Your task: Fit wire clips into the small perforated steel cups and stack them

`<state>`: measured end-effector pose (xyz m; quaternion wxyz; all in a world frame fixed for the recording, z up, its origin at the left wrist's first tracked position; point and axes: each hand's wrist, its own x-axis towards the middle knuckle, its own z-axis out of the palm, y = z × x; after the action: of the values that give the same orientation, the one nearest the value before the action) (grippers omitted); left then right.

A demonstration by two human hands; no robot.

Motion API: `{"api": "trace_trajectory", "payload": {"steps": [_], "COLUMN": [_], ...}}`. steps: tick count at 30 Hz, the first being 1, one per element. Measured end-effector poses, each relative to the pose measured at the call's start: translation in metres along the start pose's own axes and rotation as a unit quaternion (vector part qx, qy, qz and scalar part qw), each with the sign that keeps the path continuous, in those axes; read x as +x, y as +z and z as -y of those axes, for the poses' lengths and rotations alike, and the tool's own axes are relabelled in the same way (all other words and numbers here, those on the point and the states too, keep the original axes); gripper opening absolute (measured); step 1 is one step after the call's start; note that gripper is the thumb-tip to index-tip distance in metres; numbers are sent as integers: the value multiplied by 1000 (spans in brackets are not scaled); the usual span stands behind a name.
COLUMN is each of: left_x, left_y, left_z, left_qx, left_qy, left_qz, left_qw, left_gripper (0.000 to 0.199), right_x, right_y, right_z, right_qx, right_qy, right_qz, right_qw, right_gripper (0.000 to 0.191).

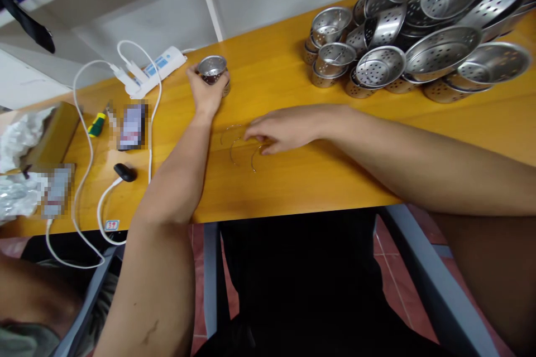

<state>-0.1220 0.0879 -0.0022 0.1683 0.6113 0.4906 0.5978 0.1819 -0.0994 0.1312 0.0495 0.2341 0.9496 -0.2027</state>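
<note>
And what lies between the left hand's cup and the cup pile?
In the head view, only bare tabletop lies between the held cup and the cup pile.

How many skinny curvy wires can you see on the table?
3. The left wire, the middle wire and the right wire lie on the table, beside the right hand. More may be hidden under that hand.

soft light, slight blur, pixelated patches left
</note>
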Motion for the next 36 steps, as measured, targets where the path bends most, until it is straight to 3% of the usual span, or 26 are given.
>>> {"api": "trace_trajectory", "payload": {"steps": [3, 7, 9, 14, 22, 26, 31, 36], "left_x": [-6, -12, -13, -15, -21, -23, -24, -27], "left_y": [4, 7, 8, 8, 8, 9, 12, 13], "left_z": [-13, -28, -30, -30, -47, -60, -77, -75], "left_qx": [23, 33, 35, 19, -13, 20, 83, 113], "left_qy": [-49, -63, -61, -68, -68, -60, -72, -55], "left_qz": [12, 44, 37, 46, 52, 86, 111, 107], "left_qw": [998, 996, 997, 996, 996, 994, 988, 986], "left_gripper": [110, 97, 95, 88, 117, 117, 129, 127], "right_x": [14, 36, 46, 55, 32, 28, 17, 6], "right_y": [25, 46, 52, 48, 23, 14, 1, -10], "right_z": [-2, -11, -14, -14, -19, -6, 15, 22], "right_qx": [-14, -18, -25, -56, -54, -71, -65, -67], "right_qy": [-33, -62, -97, -141, -23, 20, 145, 228], "right_qz": [-92, -185, -197, -151, -128, -87, -57, -4], "right_qw": [995, 981, 975, 977, 990, 993, 986, 971], "right_gripper": [65, 78, 69, 29, 20, 18, 24, 27]}}
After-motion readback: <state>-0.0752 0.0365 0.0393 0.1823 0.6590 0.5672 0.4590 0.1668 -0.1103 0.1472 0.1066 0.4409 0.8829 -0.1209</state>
